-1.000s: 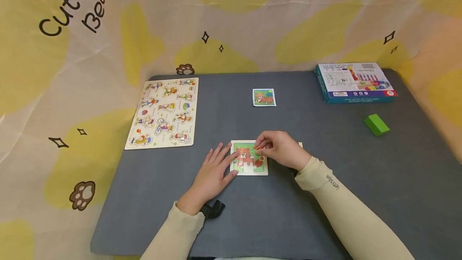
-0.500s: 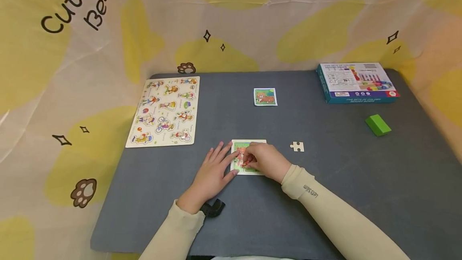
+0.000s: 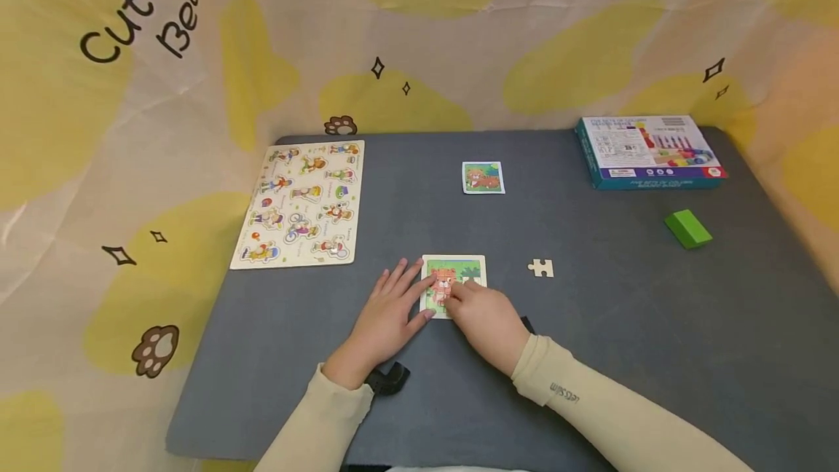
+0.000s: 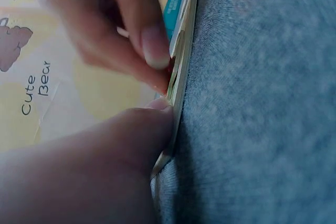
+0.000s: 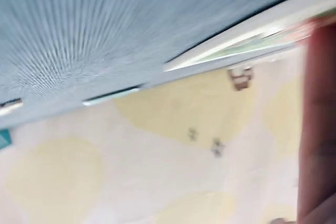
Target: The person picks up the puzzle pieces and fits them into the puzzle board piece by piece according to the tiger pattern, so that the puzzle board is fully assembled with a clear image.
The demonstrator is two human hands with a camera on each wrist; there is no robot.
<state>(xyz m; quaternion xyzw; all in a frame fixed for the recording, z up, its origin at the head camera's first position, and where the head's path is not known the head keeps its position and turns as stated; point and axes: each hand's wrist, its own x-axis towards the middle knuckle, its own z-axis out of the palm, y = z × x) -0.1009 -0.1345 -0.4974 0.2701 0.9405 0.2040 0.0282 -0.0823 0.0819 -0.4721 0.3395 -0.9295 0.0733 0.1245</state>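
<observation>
A small jigsaw puzzle [image 3: 467, 266] with an orange bear on green lies in a white-rimmed tray at the table's middle. My left hand [image 3: 380, 319] is spread flat at its left side, fingertips and thumb on the edge. Over the lower right of the puzzle my right hand [image 3: 488, 323] bends its fingers and pinches a puzzle piece, mostly hidden by the hand. In the left wrist view, a red sliver of that puzzle piece [image 4: 171, 65] shows between finger and thumb, tilted against the tray. One loose puzzle piece [image 3: 541, 268], pale side up, lies to the right.
Behind the puzzle lies a square bear picture card [image 3: 483, 178]. A wooden board with cartoon figures [image 3: 298, 202] is at the left. On the right are a boxed set [image 3: 652, 151] and a green block [image 3: 688, 229]. A printed curtain [image 3: 432, 35] hangs behind the table.
My right hand has moved left and down from the puzzle's upper right to its lower middle, uncovering the loose piece at the right. My left hand has stayed in place.
</observation>
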